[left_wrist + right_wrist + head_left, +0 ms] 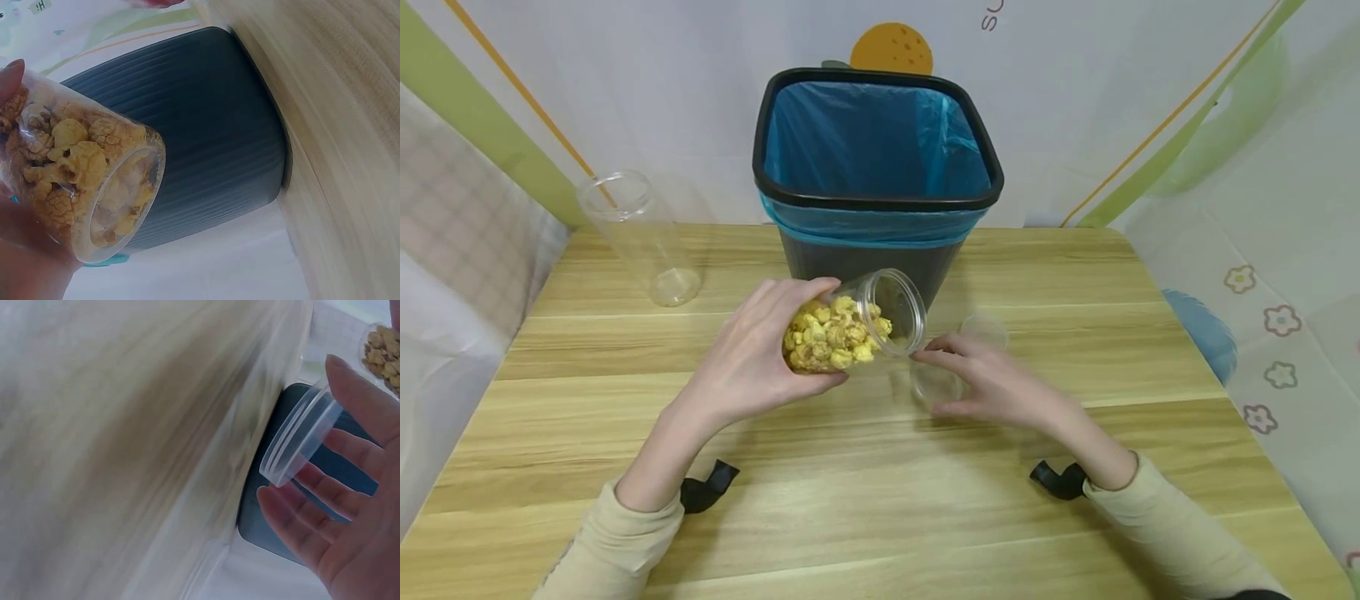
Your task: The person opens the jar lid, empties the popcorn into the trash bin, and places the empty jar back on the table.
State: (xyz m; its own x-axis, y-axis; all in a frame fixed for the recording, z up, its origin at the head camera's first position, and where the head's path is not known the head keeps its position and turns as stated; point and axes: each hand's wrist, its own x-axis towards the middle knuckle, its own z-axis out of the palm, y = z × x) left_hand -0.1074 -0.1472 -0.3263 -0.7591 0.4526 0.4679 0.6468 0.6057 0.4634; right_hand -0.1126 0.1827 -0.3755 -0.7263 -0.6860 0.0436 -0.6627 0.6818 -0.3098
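Note:
My left hand grips a clear plastic jar tilted onto its side, its open mouth facing right. Caramel-coated popcorn fills much of the jar and lies along its lower side, some pieces close to the rim. In my right hand is a clear screw lid, held at its edge between thumb and fingers. The right fingertips are right beside the jar's mouth in the head view. Most of the lid is seen only faintly there, below the fingers.
A dark bin with a blue liner stands at the table's back, behind the jar. A tall clear cylinder stands back left. A clear round disc lies beyond my right hand. Black straps hang at both wrists.

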